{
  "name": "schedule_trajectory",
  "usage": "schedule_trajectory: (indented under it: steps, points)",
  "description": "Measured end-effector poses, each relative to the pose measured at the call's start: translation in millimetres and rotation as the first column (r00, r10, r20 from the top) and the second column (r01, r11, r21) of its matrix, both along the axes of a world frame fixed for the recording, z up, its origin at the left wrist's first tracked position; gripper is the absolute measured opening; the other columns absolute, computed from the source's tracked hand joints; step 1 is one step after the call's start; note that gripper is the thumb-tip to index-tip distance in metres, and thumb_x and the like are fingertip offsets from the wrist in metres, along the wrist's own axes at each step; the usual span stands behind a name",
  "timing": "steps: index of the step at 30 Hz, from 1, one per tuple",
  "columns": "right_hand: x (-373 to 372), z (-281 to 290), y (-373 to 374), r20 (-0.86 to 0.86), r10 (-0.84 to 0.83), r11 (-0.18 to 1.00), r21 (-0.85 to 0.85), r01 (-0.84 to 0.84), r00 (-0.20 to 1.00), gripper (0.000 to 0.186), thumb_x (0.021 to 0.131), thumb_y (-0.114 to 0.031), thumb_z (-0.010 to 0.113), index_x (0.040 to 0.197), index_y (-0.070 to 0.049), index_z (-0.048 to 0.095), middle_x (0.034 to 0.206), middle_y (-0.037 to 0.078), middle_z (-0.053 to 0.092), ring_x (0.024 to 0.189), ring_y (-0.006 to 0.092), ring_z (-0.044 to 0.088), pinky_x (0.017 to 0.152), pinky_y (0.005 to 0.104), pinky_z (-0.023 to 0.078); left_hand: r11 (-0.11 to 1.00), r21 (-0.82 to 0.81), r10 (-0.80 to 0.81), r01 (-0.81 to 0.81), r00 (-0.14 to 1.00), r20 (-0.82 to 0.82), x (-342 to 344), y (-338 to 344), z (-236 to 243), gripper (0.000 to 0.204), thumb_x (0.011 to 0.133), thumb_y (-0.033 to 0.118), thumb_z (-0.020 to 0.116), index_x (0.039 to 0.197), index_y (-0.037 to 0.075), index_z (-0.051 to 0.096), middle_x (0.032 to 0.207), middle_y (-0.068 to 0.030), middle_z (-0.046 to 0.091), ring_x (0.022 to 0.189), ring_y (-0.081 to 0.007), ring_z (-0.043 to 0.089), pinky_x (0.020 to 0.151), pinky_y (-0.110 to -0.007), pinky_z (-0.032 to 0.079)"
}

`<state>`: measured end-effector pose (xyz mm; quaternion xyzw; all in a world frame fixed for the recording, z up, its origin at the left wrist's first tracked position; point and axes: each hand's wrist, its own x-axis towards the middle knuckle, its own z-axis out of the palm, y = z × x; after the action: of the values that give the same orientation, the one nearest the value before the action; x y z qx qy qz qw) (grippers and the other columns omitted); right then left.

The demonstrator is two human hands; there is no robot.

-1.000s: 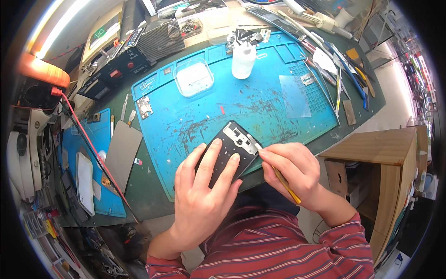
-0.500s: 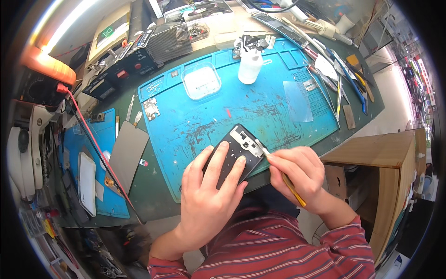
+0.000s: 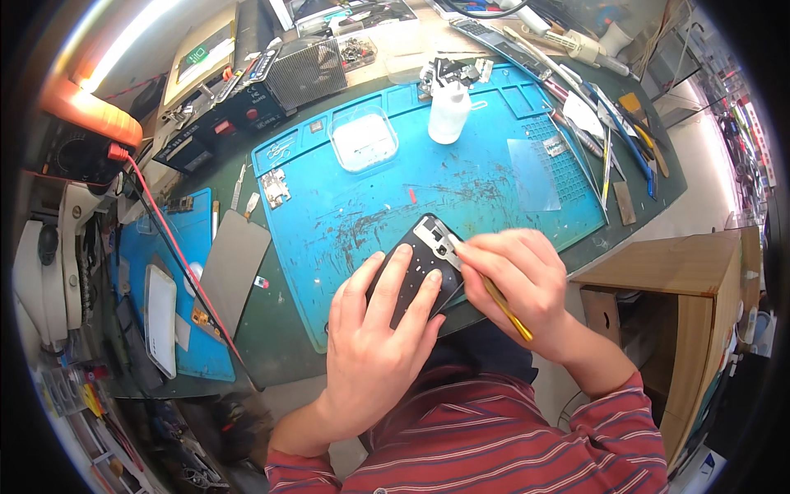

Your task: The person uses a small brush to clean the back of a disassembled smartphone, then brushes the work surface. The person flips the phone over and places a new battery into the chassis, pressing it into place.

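The left hand (image 3: 374,346) lies flat over the lower half of the phone (image 3: 421,265), fingers spread and pressing down; this pins the phone to the blue mat (image 3: 494,185) so it cannot slide while worked on. The hand is not closed around it.

The phone sits at the near edge of the mat, back side up, with its cover off. Its long axis runs diagonally, from lower left under the palm to upper right. The exposed upper end points away from the person, toward the white bottle (image 3: 448,113).

The right hand (image 3: 522,288) is pinched shut on a yellow-handled tool (image 3: 504,306), held like a pen. The tip meets the phone's upper right edge; the handle trails back toward the wrist.
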<state>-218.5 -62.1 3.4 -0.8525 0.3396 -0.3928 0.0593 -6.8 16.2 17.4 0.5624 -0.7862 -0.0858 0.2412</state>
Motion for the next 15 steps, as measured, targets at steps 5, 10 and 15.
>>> schedule_trajectory:
  steps: [5,10,15]
  points:
    - [1,3,3,-0.013,0.007,1.000,0.019,-0.007,1.000,0.031,0.080,0.000,0.086,0.110,-0.003,0.077,0.103,0.008,0.076,0.087,0.0265,0.073,0.079,0.0402,0.057,1.000,-0.004,0.003,-0.003,1.000,-0.001,1,0,1,0.054,0.083,0.016,0.089,0.135,0.012,0.077,0.153,-0.0171,0.062,0.136,-0.0392,0.058,0.109,-0.051,0.048]
    - [4,2,-6,0.000,0.033,0.999,0.022,-0.033,0.999,0.033,0.080,0.000,0.086,0.112,-0.002,0.077,0.104,0.009,0.076,0.089,0.0274,0.074,0.079,0.0394,0.058,1.000,-0.011,-0.001,0.002,1.000,0.019,0,-1,1,0.051,0.085,0.020,0.087,0.134,0.013,0.077,0.151,-0.0167,0.063,0.135,-0.0383,0.058,0.108,-0.051,0.050]
    - [-2,3,-2,-0.006,0.044,0.997,0.061,-0.044,0.999,0.032,0.082,-0.001,0.086,0.112,-0.002,0.077,0.104,0.009,0.076,0.089,0.0286,0.074,0.078,0.0403,0.059,1.000,-0.012,-0.003,0.003,1.000,0.015,1,0,1,0.050,0.085,0.020,0.087,0.134,0.012,0.078,0.151,-0.0170,0.063,0.135,-0.0383,0.058,0.108,-0.051,0.050]
